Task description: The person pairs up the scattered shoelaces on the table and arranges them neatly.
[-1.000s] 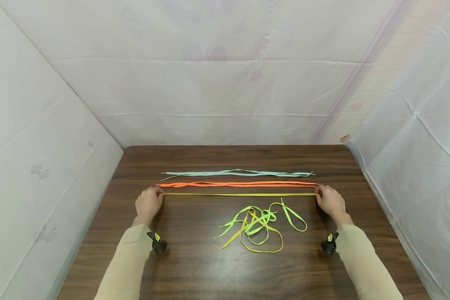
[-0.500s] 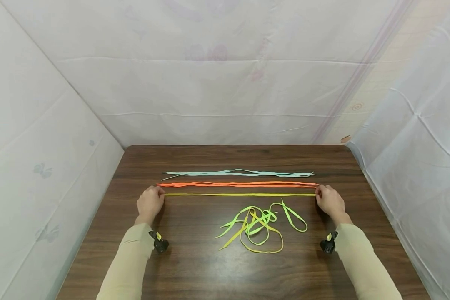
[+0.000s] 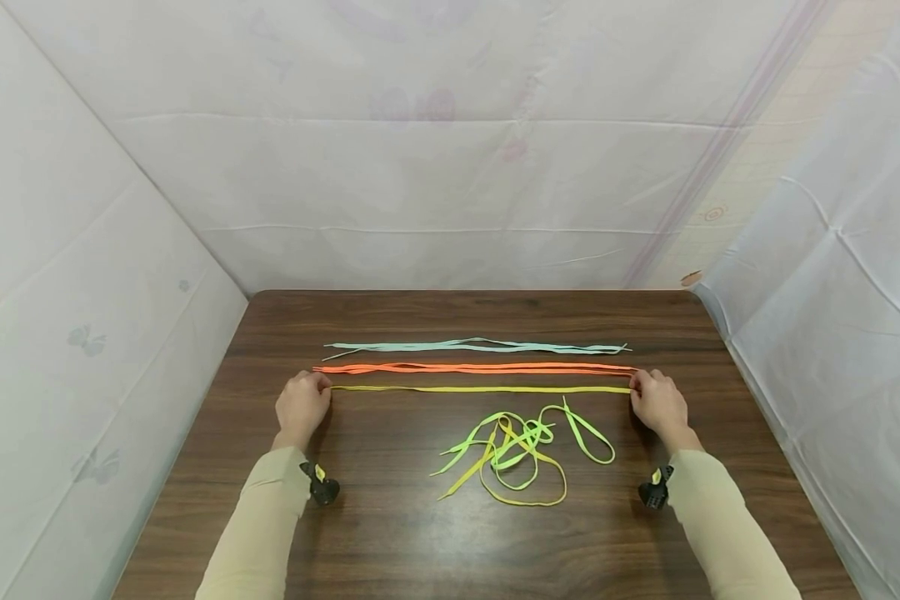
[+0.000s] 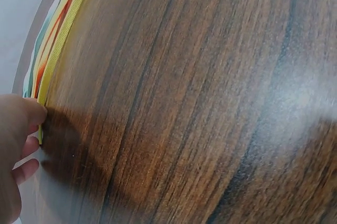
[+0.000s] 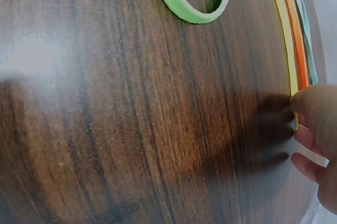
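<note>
A yellow shoelace (image 3: 487,389) runs straight across the table in the head view. My left hand (image 3: 302,407) pinches its left end, and the tip pokes out below the fingers in the left wrist view. At the other end my right hand (image 3: 658,400) pinches the same lace between thumb and fingers. Just beyond it lie orange shoelaces (image 3: 457,367), stretched out side by side. Farther back are pale blue shoelaces (image 3: 420,347), roughly parallel to them. Closer to me, green shoelaces (image 3: 589,450) and another yellow shoelace (image 3: 525,503) lie in a loose tangle.
The dark wooden table (image 3: 390,550) has its far edge against a white patterned sheet (image 3: 450,183). More white sheeting hangs along the left and right sides. A small black camera sits on each wrist.
My left hand has shifted slightly to the right, and the yellow lace shows a slight twist near it. The right hand has barely moved. The other laces lie as before.
</note>
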`<state>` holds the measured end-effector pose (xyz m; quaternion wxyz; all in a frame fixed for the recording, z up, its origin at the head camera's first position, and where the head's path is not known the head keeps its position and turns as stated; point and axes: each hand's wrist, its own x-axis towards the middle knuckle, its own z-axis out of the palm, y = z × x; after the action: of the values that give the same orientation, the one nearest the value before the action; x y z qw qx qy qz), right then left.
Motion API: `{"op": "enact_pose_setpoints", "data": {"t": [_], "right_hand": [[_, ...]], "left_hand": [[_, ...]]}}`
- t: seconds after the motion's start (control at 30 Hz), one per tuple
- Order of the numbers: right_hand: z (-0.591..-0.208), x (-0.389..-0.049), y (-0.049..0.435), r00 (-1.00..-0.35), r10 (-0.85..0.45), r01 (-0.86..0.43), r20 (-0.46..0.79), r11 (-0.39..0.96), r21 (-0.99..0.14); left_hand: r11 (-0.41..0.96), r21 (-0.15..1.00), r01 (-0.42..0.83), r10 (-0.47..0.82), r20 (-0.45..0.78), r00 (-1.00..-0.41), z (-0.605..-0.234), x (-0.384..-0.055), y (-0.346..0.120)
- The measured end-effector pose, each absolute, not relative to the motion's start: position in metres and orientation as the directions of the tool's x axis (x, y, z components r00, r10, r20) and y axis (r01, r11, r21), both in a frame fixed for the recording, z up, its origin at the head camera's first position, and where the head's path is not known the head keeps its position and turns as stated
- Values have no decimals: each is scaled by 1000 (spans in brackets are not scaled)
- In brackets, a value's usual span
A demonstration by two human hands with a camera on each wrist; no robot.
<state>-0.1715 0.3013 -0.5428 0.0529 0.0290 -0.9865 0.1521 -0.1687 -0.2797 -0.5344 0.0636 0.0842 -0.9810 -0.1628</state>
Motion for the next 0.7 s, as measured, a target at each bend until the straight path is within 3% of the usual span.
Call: {"op": "enact_pose_setpoints", "data": {"t": [0.7], "right_hand": [[-533,-150,304,-994,-83,-98,65,953,-285]], "left_hand": [[936,345,-70,-86,33,-996,-522,-151,-285]]}}
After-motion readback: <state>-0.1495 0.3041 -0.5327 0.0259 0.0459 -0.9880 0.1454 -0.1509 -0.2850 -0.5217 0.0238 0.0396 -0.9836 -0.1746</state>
